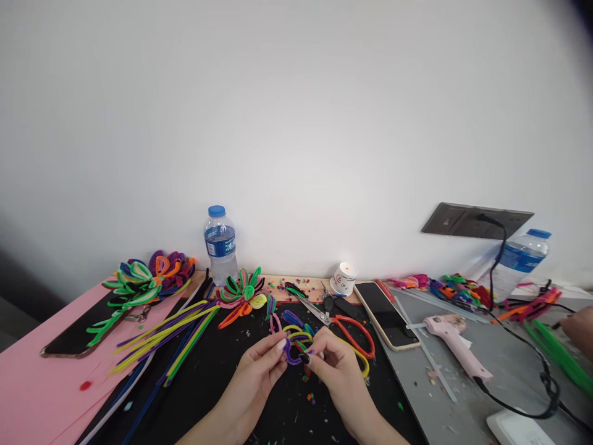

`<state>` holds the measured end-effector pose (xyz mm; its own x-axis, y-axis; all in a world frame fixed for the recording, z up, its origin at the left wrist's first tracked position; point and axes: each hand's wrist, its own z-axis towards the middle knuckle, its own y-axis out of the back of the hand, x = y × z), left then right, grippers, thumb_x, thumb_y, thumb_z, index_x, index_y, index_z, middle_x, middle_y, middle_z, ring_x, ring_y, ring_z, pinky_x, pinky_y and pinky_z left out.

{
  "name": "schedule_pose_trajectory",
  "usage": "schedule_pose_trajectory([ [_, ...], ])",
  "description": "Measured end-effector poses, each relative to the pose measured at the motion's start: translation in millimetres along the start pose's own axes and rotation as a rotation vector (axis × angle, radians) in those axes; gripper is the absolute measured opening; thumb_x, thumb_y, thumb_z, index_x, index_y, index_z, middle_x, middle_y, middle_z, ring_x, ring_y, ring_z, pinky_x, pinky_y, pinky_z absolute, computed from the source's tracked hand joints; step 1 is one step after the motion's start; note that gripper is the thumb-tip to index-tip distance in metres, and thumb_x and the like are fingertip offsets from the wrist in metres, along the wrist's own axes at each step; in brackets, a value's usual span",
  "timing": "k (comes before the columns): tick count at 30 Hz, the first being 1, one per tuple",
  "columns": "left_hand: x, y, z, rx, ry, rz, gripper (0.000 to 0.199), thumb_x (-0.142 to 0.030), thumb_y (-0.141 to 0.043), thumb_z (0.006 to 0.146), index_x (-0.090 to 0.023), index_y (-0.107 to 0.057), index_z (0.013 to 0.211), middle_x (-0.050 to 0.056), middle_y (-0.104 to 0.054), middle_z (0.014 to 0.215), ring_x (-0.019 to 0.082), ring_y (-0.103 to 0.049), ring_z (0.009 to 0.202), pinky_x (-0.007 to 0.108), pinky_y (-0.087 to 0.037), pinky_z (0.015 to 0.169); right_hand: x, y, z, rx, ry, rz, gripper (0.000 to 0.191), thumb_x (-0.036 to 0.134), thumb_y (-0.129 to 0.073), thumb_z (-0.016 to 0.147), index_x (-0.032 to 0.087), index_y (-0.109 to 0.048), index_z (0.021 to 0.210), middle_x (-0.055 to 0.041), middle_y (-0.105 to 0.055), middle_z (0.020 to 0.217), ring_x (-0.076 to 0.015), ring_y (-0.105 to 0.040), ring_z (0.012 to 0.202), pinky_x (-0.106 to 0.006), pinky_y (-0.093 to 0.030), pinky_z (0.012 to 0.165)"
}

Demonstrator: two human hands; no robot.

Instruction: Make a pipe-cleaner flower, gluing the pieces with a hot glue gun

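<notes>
My left hand and my right hand meet over the black mat, each pinching a curved purple pipe cleaner. The left holds it between thumb and forefinger; the right has thumb and fingers closed at its other end. Just beyond the fingers lie looped pipe cleaners in yellow, purple and pink, partly hidden by the hands. Scissors with red handles rest past my right hand, blades pointing up and left. A flower of bent pipe cleaners sits beyond my left hand.
Loose pipe cleaners and a large pipe-cleaner bouquet lie left. A water bottle and paper cup stand by the wall. Right are a phone, a corded pink glue gun and another person's hand.
</notes>
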<state>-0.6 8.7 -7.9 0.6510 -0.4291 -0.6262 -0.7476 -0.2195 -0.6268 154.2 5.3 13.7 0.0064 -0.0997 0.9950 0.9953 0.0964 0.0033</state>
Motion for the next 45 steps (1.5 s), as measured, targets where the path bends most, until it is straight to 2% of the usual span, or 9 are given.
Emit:
schedule_pose_trajectory([
  [4,-0.3,-0.8,-0.8,0.081,-0.016,0.069,0.021,-0.018,-0.074,0.065,-0.015,-0.071,0.085,0.001,-0.063,0.066,0.008,-0.056,0.063,0.019,-0.048,0.066,-0.5,9.8,7.6,0.020,-0.122,0.149,0.018,0.024,-0.063,0.075,0.017,-0.050,0.065,0.0079,-0.033,0.054,-0.0062,-0.022,0.047,-0.021,-0.016,0.043],
  [7,-0.8,-3.2,-2.6,0.132,-0.033,0.148,0.024,-0.022,-0.075,0.063,-0.015,-0.071,0.086,0.001,-0.062,0.065,0.008,-0.054,0.062,0.021,-0.047,0.065,1.5,18.4,13.7,0.043,-0.191,0.250,0.021,0.028,-0.063,0.076,0.017,-0.047,0.066,0.0095,-0.029,0.052,-0.0049,-0.015,0.044,-0.021,-0.010,0.041],
  [15,-1.1,-11.7,-11.4,0.250,-0.031,0.333,0.024,-0.026,-0.077,0.059,-0.015,-0.069,0.080,-0.001,-0.058,0.060,0.009,-0.053,0.056,0.022,-0.045,0.057,1.6,26.6,16.5,0.122,-0.292,0.418,0.018,0.023,-0.064,0.075,0.017,-0.047,0.070,0.0096,-0.028,0.050,-0.0049,-0.014,0.046,-0.020,-0.008,0.040],
  [26,0.1,-10.9,-13.6,0.395,-0.008,0.399,0.025,-0.027,-0.076,0.059,-0.015,-0.064,0.078,-0.002,-0.057,0.060,0.010,-0.053,0.053,0.023,-0.045,0.054,0.6,22.3,15.3,0.162,-0.351,0.478,0.019,0.022,-0.066,0.073,0.016,-0.048,0.070,0.0100,-0.031,0.048,-0.0033,-0.016,0.043,-0.019,-0.007,0.039],
  [38,-0.6,-10.5,-10.4,0.376,0.015,0.408,0.025,-0.024,-0.076,0.059,-0.016,-0.064,0.079,-0.004,-0.054,0.056,0.009,-0.051,0.050,0.023,-0.044,0.053,5.9,20.4,13.6,0.127,-0.363,0.486,0.021,0.023,-0.070,0.069,0.017,-0.049,0.069,0.0095,-0.032,0.048,-0.0039,-0.018,0.043,-0.019,-0.009,0.040],
  [45,-0.5,-7.6,-7.4,0.339,-0.040,0.332,0.019,-0.024,-0.076,0.060,-0.014,-0.064,0.072,-0.003,-0.053,0.054,0.008,-0.048,0.050,0.021,-0.041,0.053,4.4,21.0,13.3,0.118,-0.331,0.477,0.021,0.024,-0.068,0.070,0.017,-0.048,0.068,0.0099,-0.030,0.049,-0.0042,-0.016,0.044,-0.019,-0.009,0.040],
])
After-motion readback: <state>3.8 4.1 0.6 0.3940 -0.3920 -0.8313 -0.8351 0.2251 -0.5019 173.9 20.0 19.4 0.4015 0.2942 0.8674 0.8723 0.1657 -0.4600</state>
